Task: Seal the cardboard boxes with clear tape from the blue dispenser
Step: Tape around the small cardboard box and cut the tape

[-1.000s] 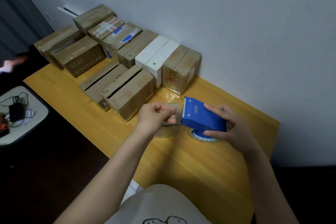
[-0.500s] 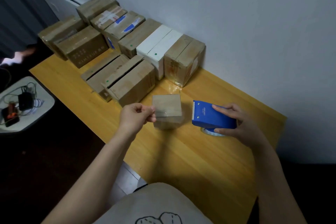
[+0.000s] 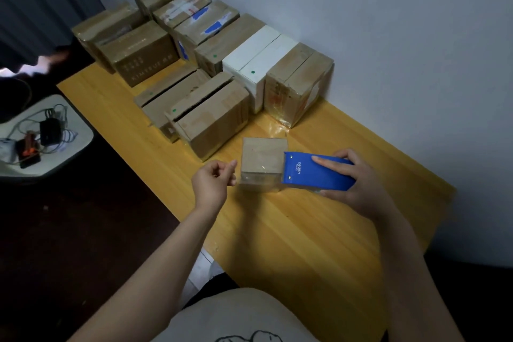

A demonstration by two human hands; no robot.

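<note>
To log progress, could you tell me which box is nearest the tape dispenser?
The small box standing alone at the front; the blue dispenser, held by the right hand, overlaps its right edge. The other boxes sit nearer the wall.

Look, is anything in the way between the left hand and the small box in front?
Nothing visible is. The left hand sits just left of the small box, with only an open gap between them. The right hand holds the blue dispenser at the box's right side, out of the way.
</note>
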